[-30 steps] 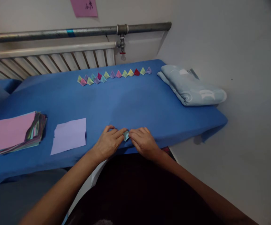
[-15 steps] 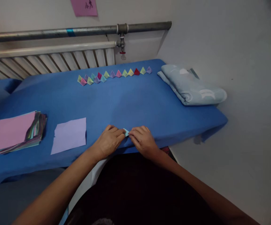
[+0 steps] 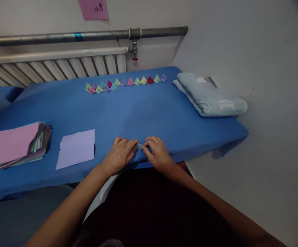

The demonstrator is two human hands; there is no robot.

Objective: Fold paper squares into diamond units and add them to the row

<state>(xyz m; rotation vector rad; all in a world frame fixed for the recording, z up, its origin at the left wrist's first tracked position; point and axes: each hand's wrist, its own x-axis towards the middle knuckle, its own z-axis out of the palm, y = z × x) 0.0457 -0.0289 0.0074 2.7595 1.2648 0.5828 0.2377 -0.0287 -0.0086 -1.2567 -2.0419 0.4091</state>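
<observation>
A small folded piece of light blue paper (image 3: 138,146) lies between my two hands, close to the front edge of the blue-covered bed (image 3: 149,113). My left hand (image 3: 120,152) is closed on its left side, fingers pressed together and hiding part of it. Thumb and fingertips of my right hand (image 3: 157,152) pinch its right end. To the left, a flat sheet of purple paper (image 3: 77,149) rests on the cover. Several folded paper pieces (image 3: 130,81) in many colours stand in a row toward the back.
A stack of coloured paper (image 3: 13,144) with a pink top sheet sits at the far left. At the right end is a folded light blue blanket (image 3: 210,96). A radiator (image 3: 61,65) and a metal pipe (image 3: 100,35) run along the back wall.
The light blue paper shows a narrower, darker face between my fingers. My right index finger has lifted and curled, while my left hand has shifted only slightly.
</observation>
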